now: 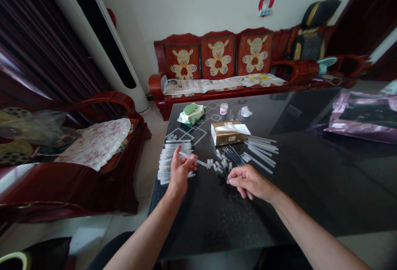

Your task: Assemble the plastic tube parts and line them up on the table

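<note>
Left hand [179,175]: fingers grasping one slim whitish tube [202,163], held at a slant with its free end toward the short pieces.
Right hand [249,181]: fingers curled, thumb and forefinger drawn together at the near side of the short pieces; whether anything is pinched cannot be told.
Short pieces [224,163]: small whitish cylinders, scattered between the two hands.
Dark rods [235,156]: slim, laid in a loose fan just beyond the right hand.
Tube row [165,166]: whitish tubes lying side by side, beside and partly behind the left hand.
Loose tubes [262,159]: translucent, spread to the right of the dark rods.
Tissue box [231,138]: gold, sheet protruding, just beyond the dark rods.
Far side: green wipes pack [191,115], small white jar [223,108], crumpled tissue [246,112].
Table [198,228]: dark, glossy, supporting all items above.
Package [356,129]: purple-edged, at right, well apart.
Sofa [263,30]: red wood, bear-patterned cushions, beyond the table.
</note>
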A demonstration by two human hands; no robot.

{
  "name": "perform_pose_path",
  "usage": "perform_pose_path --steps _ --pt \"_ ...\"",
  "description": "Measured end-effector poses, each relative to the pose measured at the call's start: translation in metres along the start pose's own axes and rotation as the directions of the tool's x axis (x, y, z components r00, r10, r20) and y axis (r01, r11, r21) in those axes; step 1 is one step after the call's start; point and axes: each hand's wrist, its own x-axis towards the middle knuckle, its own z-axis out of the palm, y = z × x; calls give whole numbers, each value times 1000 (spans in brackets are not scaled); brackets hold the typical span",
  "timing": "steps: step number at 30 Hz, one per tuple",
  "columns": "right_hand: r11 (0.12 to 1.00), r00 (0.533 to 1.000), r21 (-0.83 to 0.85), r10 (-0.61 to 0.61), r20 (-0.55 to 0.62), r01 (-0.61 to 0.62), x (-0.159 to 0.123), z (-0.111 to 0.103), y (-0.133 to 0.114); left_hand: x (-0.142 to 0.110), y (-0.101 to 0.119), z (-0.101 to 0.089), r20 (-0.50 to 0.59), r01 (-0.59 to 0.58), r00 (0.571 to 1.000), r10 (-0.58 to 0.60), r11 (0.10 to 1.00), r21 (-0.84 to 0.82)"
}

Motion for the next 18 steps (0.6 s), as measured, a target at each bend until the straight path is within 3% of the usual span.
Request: perform_pose_path --steps 7,13,18 --pt "996 998 69 -54 24 53 4 2 7 -11 -8 9 139 102 985 -100 995 -8" --pt "976 995 209 -77 64 62 6 11 7 -27 -20 21 241 220 949 -202 974 -50" --pt "965 990 254 -93 105 64 5 11 6 -27 -25 19 299 311 916 -269 945 -100"
